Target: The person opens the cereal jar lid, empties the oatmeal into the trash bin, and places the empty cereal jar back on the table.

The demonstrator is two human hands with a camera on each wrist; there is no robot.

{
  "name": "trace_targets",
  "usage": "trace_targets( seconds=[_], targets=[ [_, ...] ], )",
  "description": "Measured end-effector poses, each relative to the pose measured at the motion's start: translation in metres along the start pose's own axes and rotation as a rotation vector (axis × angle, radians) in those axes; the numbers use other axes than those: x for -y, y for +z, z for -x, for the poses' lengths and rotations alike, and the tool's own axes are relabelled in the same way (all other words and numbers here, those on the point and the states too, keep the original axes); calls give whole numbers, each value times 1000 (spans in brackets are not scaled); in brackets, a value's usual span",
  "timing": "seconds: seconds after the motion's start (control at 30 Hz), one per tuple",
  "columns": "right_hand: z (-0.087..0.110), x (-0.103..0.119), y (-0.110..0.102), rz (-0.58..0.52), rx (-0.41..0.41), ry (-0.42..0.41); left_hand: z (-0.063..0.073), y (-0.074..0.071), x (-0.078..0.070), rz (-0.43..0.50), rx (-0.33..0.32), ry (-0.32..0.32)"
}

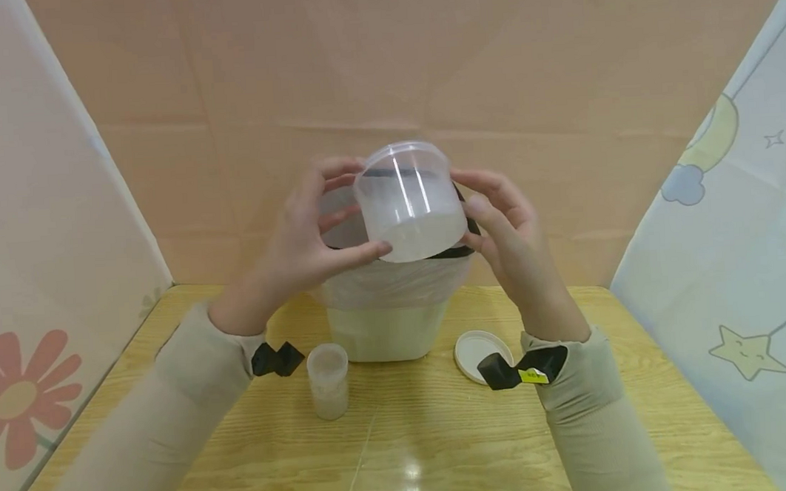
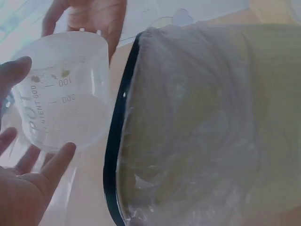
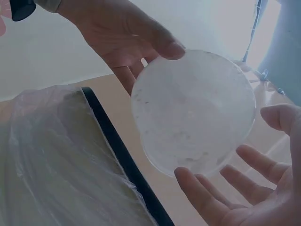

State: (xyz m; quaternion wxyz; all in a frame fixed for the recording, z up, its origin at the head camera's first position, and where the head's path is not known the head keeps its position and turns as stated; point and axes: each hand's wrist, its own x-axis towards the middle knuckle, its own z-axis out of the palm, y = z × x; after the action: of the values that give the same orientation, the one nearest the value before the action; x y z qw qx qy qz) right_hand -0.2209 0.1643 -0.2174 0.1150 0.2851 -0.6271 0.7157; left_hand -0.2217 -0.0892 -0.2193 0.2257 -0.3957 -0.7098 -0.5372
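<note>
Sheets [image 1: 384, 68] wall this table [image 1: 291, 458] into a booth.

Clear container [image 2: 77, 115] — "100", "200" at tick lines, "ENT 600" — other letters unclear

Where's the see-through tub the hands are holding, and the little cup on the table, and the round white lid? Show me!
See-through tub [image 1: 409, 199]: head view, on the middle of its side wall.
Little cup [image 1: 329, 384]: head view, on its side, below the rim.
Round white lid [image 1: 475, 349]: head view, on its flat face.
</note>
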Motion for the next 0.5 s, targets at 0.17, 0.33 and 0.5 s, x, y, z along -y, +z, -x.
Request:
trace_targets(
  seconds=[0.17, 0.33, 0.5],
  targets=[
    [17, -3, -7, 40, 39, -71, 12, 5, 4, -128, 32, 250],
    [35, -7, -13, 52, 87, -160, 22, 11, 3, -331, 38, 450],
    [51, -11, -19, 26, 152, -224, 32, 21, -1, -434, 35, 572]
  ],
)
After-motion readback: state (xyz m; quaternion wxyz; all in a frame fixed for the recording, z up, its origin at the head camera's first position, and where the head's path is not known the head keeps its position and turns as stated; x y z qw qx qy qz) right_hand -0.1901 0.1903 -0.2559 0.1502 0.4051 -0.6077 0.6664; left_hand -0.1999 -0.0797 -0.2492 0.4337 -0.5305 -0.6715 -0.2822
